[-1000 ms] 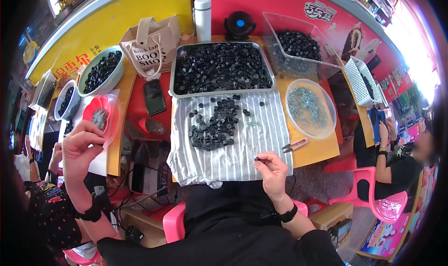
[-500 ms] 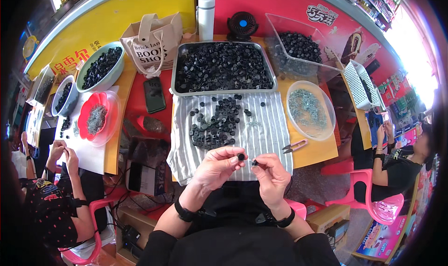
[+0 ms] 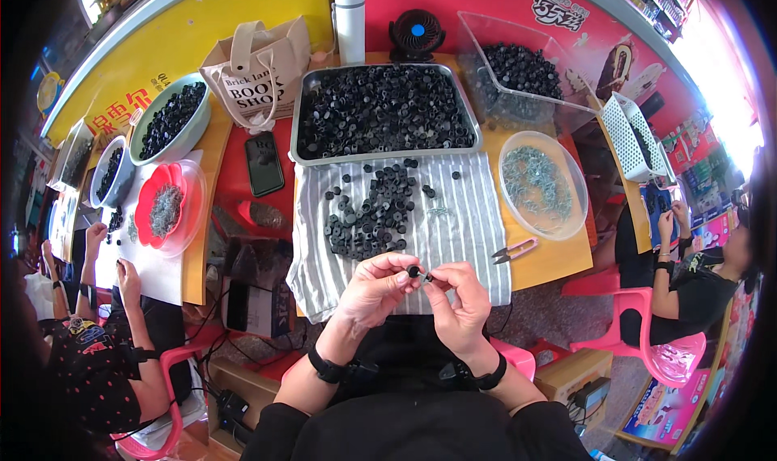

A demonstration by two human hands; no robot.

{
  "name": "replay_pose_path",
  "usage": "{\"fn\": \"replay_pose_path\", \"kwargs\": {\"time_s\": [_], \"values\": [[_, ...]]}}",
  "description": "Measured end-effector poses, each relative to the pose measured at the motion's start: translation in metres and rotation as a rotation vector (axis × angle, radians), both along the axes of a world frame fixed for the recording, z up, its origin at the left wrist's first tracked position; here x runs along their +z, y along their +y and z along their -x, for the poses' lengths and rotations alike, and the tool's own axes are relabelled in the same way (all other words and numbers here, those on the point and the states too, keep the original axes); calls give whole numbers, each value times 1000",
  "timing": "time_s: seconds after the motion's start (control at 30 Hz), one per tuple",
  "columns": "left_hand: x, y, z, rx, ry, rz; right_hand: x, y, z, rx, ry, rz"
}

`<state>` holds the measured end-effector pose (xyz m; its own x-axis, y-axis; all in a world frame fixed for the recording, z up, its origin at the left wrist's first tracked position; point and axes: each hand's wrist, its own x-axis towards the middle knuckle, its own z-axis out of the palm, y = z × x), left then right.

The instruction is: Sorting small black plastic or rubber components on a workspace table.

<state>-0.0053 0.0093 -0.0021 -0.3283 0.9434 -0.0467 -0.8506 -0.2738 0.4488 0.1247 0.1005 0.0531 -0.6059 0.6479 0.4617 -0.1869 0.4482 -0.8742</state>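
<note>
Above the front edge of a striped cloth (image 3: 473, 210), my left hand (image 3: 376, 293) pinches a small round black plastic cap (image 3: 413, 271) between thumb and forefinger. The fingers of my right hand (image 3: 459, 303) are closed against the cap's right side, on a small piece too tiny to name. On the cloth, just beyond my hands, lies a loose pile of black caps (image 3: 380, 210), with several thin metal pieces (image 3: 438, 212) at its right. A metal tray (image 3: 384, 160) heaped with more black parts stands behind the pile.
Right of the cloth are thread snips (image 3: 515, 251) and a round clear tub (image 3: 584, 198) of small metal pieces. A clear bin (image 3: 518, 28), a fan (image 3: 417, 33), a white bottle (image 3: 350, 25) and a tote bag (image 3: 257, 76) stand behind. People sit at both sides.
My right hand has moved left, bringing its fingertips up against the cap in my left hand. At the left, a co-worker's hands have moved apart.
</note>
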Motion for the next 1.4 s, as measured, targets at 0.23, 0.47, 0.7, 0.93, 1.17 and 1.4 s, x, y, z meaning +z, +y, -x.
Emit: {"fn": "replay_pose_path", "kwargs": {"time_s": [0.23, 0.47, 0.7, 0.93, 1.17, 1.4], "values": [[3, 0, 0, 21, 31, 1, -1, -2, 2, -22, -44, -159], [1, -1, 0, 9, 62, -11, -2, -3, 2, -44, -68, -200], [0, -1, 0, 19, 83, -24, -4, -5, 4, -64, -57, -217], [-1, -1, -1, 29, 116, -40, -1, -6, 6, -78, -45, -253], [4, -1, 0, 12, 77, -49, -4, -6, 8, -94, -18, -305], [4, -1, -1, 21, 51, -4, -6, -8, 9, -106, 17, -115]]}}
